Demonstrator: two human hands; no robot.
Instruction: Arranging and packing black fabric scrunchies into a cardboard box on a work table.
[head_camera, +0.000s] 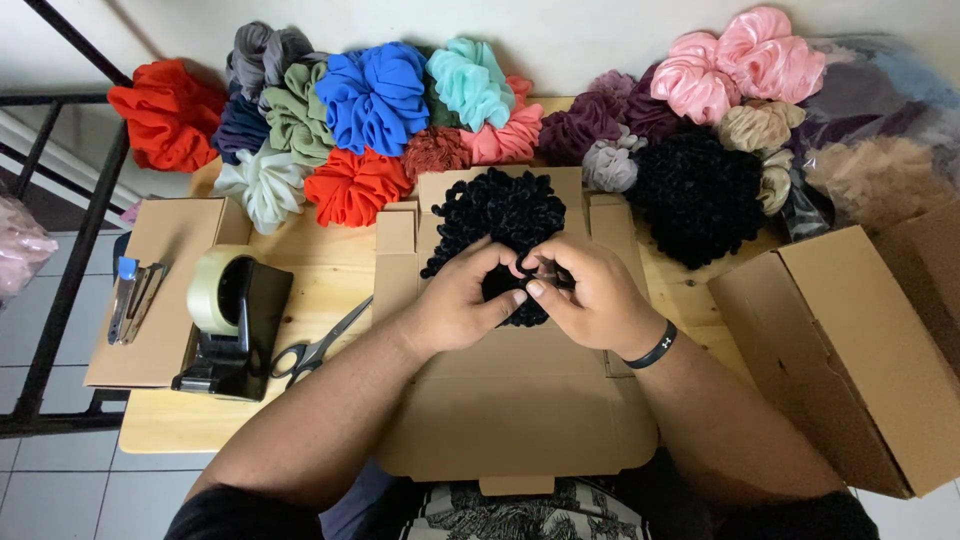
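Both hands, left hand (462, 300) and right hand (592, 292), pinched the black scrunchie (497, 215) over the open cardboard mailer box (520, 400); centring it suited packing.

Both hands cover the near part of the black scrunchie (497, 215), so its near edge can't be seen. Left hand (462, 300) and right hand (598, 297) meet over something small and dark at the fingertips; too small to identify. Flat cardboard box (520, 400): middle hidden under the forearms. Brown carton (850, 350) near right runs off the frame's right edge. Pink bundle (18, 250) at far left is cut by the edge. Clear bags (880, 130) far right are blurred, contents unclear. Scissors (315, 350): blade tips tucked behind the box flap.
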